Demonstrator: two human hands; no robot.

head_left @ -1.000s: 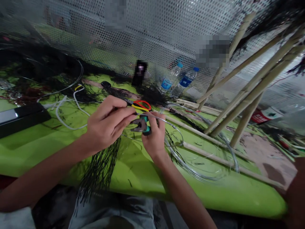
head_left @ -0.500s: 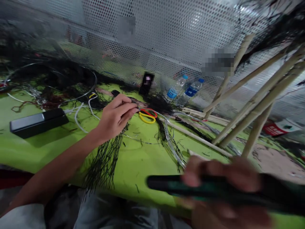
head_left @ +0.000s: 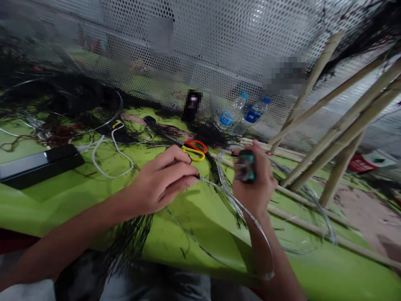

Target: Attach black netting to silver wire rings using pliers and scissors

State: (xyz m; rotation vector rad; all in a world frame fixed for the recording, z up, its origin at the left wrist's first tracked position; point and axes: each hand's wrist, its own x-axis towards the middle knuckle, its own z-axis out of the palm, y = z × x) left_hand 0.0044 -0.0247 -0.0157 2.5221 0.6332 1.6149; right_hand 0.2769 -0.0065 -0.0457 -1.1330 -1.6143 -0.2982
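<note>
My left hand [head_left: 171, 177] pinches the end of a thin silvery wire [head_left: 216, 184], with dark netting [head_left: 134, 236] hanging below the wrist. From the fingertips the wire curves right and down across my right forearm. My right hand [head_left: 255, 179] is wrapped round a dark tool with a green part [head_left: 247, 166], its end pointing at the camera; its exact kind cannot be made out. Scissors with red and yellow handles [head_left: 196, 155] lie just behind my left hand. A loose coil of wire [head_left: 224, 171] rests between the hands.
A green-covered table [head_left: 194, 221] carries a black box [head_left: 40, 163] with a white cable [head_left: 95, 161] at left. Two bottles [head_left: 230, 113] and a pixelated dark object [head_left: 192, 104] stand at the back. Wooden poles [head_left: 338, 125] lean at right, before a perforated metal screen [head_left: 213, 37].
My right hand has moved from the near right up and back, turning the tool end-on. My left hand has shifted slightly right and nearer, uncovering more of the scissors.
</note>
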